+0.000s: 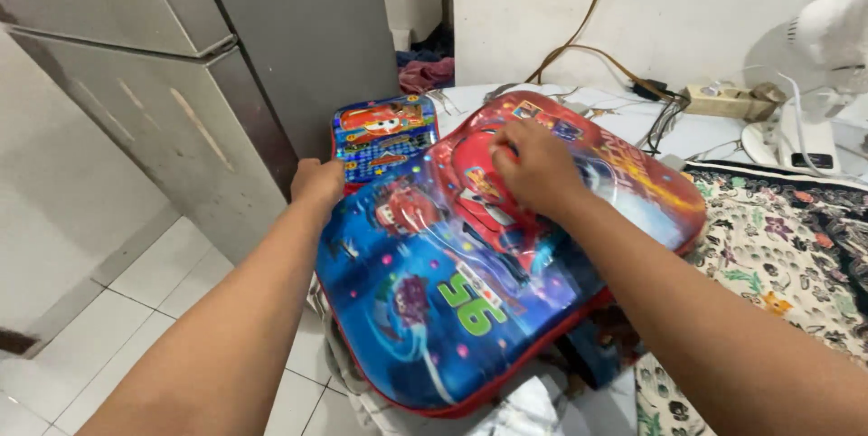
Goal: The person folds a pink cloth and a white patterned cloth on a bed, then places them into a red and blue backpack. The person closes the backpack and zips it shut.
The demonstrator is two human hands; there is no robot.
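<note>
A large glossy children's backpack [452, 309], blue and red with a cartoon car picture, lies flat in front of me. My right hand [533, 167] rests on its upper part, fingers curled near the top edge. My left hand [316, 181] grips the bag's left upper edge, beside a smaller matching pouch [384, 136] that lies at the bag's top left. Crumpled white cloth [524, 404] shows under the bag's lower edge.
A grey metal refrigerator [181, 83] stands on the left on a white tiled floor [154, 300]. A patterned floral cloth [778, 246] covers the right. A white fan [814, 83], a power strip [723, 99] and brown cables [597, 47] sit by the white wall behind.
</note>
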